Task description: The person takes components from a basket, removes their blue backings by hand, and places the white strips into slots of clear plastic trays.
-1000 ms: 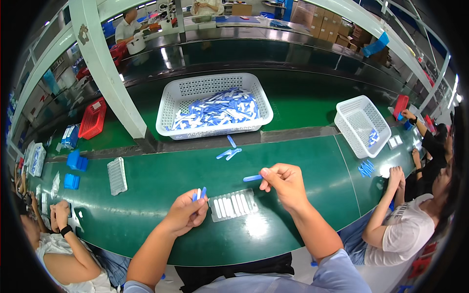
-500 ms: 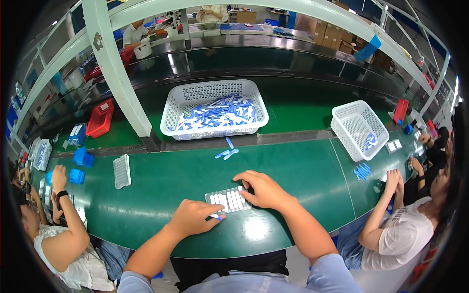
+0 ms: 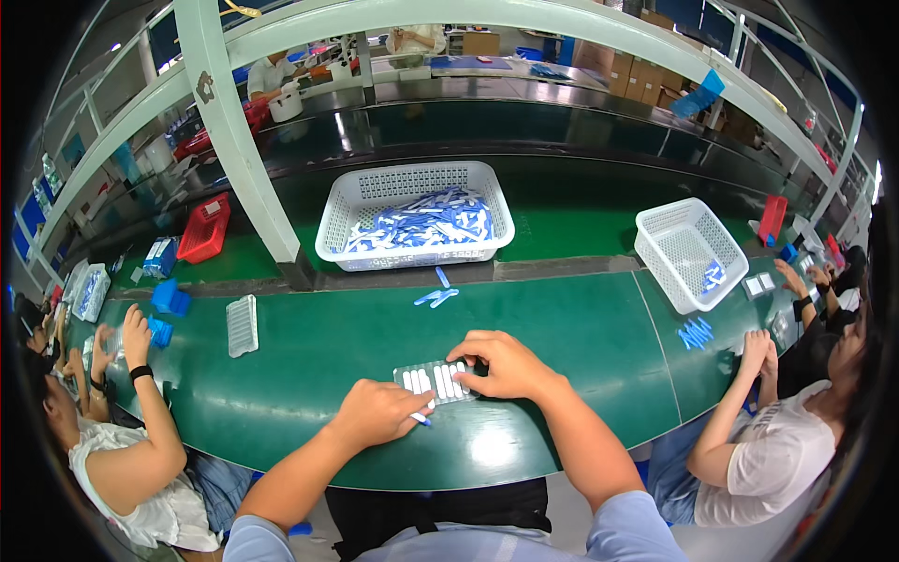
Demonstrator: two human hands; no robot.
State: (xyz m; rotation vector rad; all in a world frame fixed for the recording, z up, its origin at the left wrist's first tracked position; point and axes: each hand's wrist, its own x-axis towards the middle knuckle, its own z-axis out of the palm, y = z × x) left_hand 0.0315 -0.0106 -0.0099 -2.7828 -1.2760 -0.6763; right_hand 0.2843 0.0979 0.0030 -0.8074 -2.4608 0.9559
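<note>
A clear plastic tray [image 3: 412, 377] lies on the green table in front of me, with several white sticks [image 3: 445, 382] side by side in its slots. Between two groups of sticks, a gap shows near the tray's middle. My left hand [image 3: 376, 412] is closed at the tray's near left corner, pinching a blue-and-white stick [image 3: 421, 419] whose blue tip points toward me. At the tray's right end, my right hand [image 3: 508, 365] has its fingers curled round the far corner, the thumb resting over the rightmost sticks.
Beyond the tray lie a few loose blue sticks [image 3: 437, 298]. Farther back stands a white basket [image 3: 323, 239] full of blue-and-white sticks; another white basket [image 3: 655, 272] is at right. An empty tray [image 3: 242, 326] lies at left. Co-workers sit on both sides; a post [image 3: 245, 159] rises behind.
My left hand still pinches the stick and has shifted slightly at the tray's near edge. A gap between the white sticks now shows more plainly. The left co-worker's hands have moved.
</note>
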